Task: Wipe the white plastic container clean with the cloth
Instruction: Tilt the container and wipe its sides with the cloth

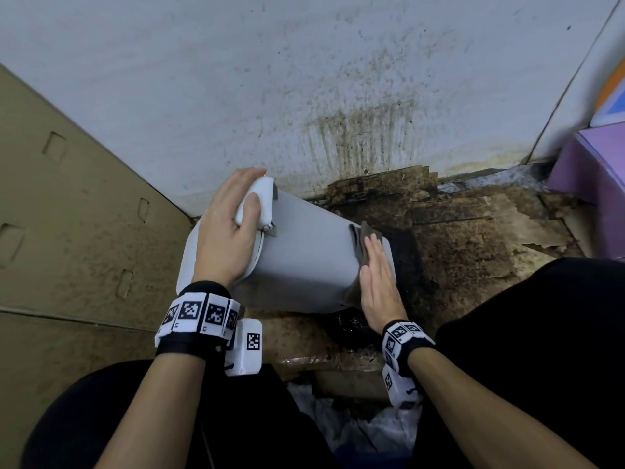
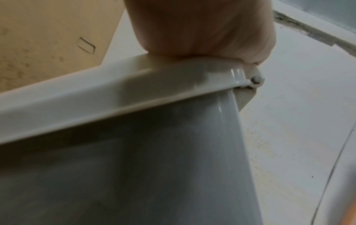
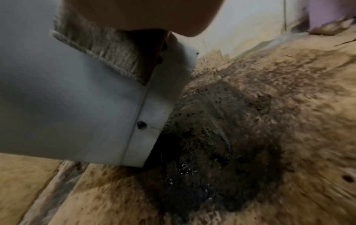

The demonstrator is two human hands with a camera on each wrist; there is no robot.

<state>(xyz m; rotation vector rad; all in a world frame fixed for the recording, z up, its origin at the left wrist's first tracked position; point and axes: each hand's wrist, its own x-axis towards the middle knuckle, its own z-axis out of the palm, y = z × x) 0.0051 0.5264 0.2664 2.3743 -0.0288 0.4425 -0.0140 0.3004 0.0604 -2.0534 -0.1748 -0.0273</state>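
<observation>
Gripping the tilted white container point(image 1: 304, 262) rim, left hand point(image 1: 225, 238); flat right hand point(image 1: 378, 286) presses cloth point(image 1: 367, 238) against its base.

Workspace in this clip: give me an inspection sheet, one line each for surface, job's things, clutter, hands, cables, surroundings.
Surface: cardboard on the floor, soaked with dark, wet grime.
Job's things: white container tilted on its side, its base end over the grime; cloth pressed on it near the base; a dark spot shows near the base edge in the right wrist view.
Clutter: crumpled plastic between the knees.
Hands: left hand grips the container's rim; right hand lies flat on the cloth.
Cables: nothing seen.
Surroundings: stained white wall, cardboard box left, purple object right.
</observation>
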